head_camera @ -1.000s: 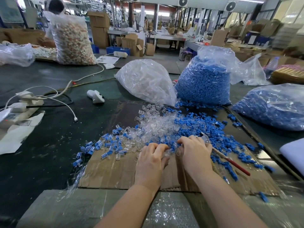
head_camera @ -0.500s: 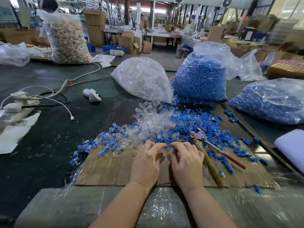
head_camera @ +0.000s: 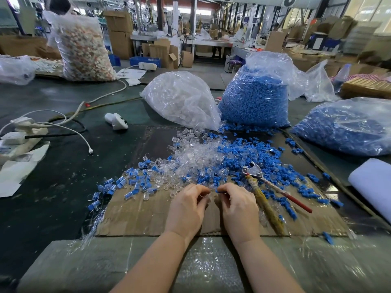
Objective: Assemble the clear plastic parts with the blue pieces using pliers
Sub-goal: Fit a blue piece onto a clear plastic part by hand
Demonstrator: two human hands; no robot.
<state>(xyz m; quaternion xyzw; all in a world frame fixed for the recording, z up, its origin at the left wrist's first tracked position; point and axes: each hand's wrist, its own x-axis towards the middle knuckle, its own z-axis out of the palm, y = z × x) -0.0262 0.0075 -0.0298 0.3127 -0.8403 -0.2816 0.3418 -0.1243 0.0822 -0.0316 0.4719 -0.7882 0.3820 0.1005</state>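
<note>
Hands — pinched parts, no labels

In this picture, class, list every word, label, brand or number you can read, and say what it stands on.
None can be read.
White sheets behind the bags: any print too small and blurred.
Far boxes: no legible marks.
Blue device at far right: its white label is blurred.
Pliers and bags: no lettering visible.

Your left hand and right hand meet fingertip to fingertip over the cardboard, apparently pinching a clear part and a blue piece. Your pliers lie just right, among blue pieces.
</note>
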